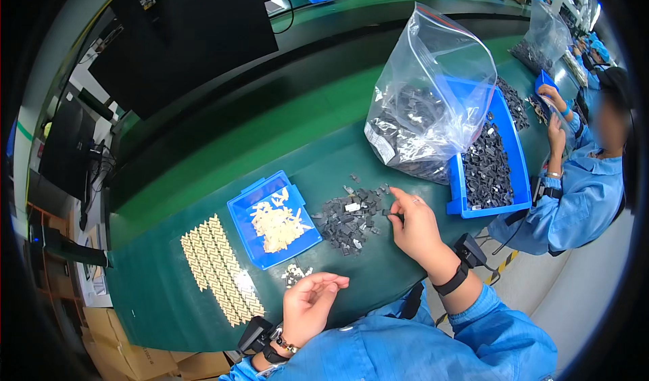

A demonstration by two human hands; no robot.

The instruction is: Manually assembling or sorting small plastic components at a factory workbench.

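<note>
Right hand [418,231] is at the dark pile's [351,220] right edge, thumb and forefinger apart, can't tell if anything's pinched. Left hand [312,304] has fingers bunched together near some mixed bits [295,274]. One sloppy leftward swipe could contaminate the cream pieces [278,229].

Black panel [196,46], cardboard boxes [125,347], blue-clad co-worker [574,202]
</note>
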